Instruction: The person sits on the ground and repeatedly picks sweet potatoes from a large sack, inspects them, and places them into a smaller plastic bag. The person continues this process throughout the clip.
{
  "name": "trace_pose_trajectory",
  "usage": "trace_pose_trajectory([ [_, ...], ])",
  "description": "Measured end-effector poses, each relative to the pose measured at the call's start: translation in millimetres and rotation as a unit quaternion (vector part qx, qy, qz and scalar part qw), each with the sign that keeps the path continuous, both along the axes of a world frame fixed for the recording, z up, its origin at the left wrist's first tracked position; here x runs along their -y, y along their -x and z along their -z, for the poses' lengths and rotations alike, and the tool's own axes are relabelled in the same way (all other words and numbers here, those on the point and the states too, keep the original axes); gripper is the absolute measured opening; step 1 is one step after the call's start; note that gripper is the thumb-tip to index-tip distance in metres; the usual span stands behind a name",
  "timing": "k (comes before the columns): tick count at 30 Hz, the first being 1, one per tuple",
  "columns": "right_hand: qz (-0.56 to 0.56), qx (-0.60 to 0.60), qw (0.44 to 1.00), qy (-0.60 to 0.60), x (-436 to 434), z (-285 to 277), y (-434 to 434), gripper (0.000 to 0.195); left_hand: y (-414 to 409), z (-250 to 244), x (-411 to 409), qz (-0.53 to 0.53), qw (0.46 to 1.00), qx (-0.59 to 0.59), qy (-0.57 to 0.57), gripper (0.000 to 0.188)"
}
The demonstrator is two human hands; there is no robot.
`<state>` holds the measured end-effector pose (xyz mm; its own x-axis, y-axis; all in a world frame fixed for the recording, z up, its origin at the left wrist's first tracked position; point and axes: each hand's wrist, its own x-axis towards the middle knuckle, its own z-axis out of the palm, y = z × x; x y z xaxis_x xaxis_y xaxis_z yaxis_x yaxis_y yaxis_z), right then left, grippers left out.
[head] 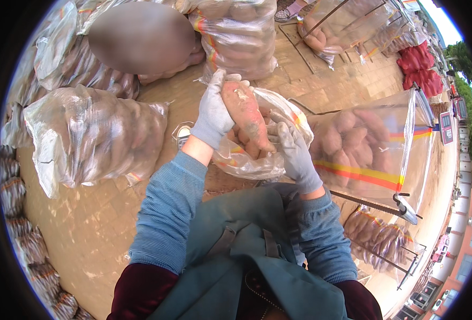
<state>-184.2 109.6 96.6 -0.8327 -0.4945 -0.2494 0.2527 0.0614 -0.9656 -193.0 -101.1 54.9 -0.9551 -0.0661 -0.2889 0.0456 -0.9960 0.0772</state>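
Observation:
My left hand (212, 114), in a pale grey work glove, grips a large pinkish sweet potato (243, 110) at its thick upper end. Pale scuffs and a dark grey patch mark its skin. My right hand (298, 154), gloved the same way, is at the tuber's thin lower end with bent fingers. Whether those fingers grip it or only rest beside it cannot be told. Just below both hands is an open clear plastic bag (256, 169) with a striped band, its rim folded outward. More sweet potatoes (242, 137) lie inside, partly hidden by my hands.
A filled bag (99, 134) lies to the left; another (240, 44) stands ahead. On the right, a clear bag of sweet potatoes (352, 144) hangs on a metal frame (406, 210) beside a digital display (446, 128). Red sacks (420, 68) and a person's shoe (284, 15) are farther off.

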Motion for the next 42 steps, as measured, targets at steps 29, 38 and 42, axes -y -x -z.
trace_pose_trajectory([
  [29, 0.171, 0.296, 0.877, 0.338, -310.9, -53.8, -222.1, 0.052, -57.8, 38.2, -44.3, 0.186, 0.909, -0.051, 0.368, 0.052],
  [38, 0.637, 0.306, 0.708, 0.023, -399.9, 14.8, -365.3, 0.034, -100.9, 71.6, -29.9, 0.216, 0.895, 0.003, 0.39, 0.049],
  [42, 0.747, 0.272, 0.606, 0.006, -466.8, 23.6, -429.1, 0.028, -111.3, 64.9, -26.0, 0.236, 0.879, 0.023, 0.413, 0.05],
])
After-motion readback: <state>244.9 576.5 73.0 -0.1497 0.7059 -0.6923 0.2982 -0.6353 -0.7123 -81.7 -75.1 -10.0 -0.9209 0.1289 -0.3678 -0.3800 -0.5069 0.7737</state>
